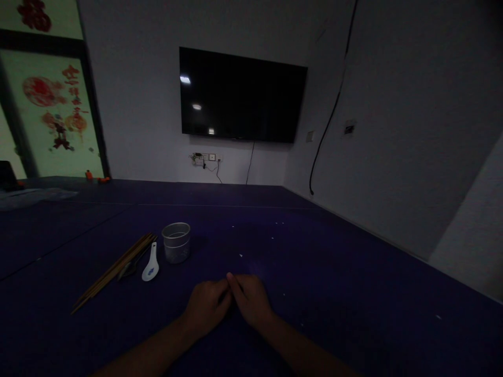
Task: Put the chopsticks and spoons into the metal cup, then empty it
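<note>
My left hand (208, 306) and my right hand (251, 298) rest together on the dark blue-purple table (338, 272), fingers curled in and touching each other. Both are closed, and I see nothing held in them. Left of and beyond my left hand stands a grey metal cup (176, 247), upright. Beside it lies a white spoon (151, 267) with a blue mark in its bowl. Several wooden chopsticks (112, 269) lie in a bundle farther left. Between the bundle and the white spoon are dark metal utensils (131, 266), hard to make out in the dim light.
Small white scraps (241, 255) are scattered over the table. Small orange objects (103, 180) and a clear plastic sheet (35, 196) lie at the far left. A television (241, 97) hangs on the wall, and a black cable (328, 123) hangs at the right.
</note>
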Demonstrator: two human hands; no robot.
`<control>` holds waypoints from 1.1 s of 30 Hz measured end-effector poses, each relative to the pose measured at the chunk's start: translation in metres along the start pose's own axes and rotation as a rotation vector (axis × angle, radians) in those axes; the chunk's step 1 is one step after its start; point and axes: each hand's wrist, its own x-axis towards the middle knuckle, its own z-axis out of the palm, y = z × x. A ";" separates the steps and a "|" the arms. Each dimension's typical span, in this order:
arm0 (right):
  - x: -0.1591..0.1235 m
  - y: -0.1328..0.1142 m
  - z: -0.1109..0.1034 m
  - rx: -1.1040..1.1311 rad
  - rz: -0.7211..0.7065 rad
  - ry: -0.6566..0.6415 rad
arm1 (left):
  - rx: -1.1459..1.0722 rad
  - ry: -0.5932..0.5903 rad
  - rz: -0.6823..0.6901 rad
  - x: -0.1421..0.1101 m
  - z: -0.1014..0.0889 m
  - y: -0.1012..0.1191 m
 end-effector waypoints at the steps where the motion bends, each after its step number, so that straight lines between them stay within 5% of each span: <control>1: 0.000 0.000 0.000 0.004 0.000 0.000 | 0.005 -0.001 -0.001 0.000 0.000 0.000; 33: 0.000 0.000 0.001 0.021 -0.008 -0.001 | 0.019 -0.002 -0.003 0.001 0.001 -0.002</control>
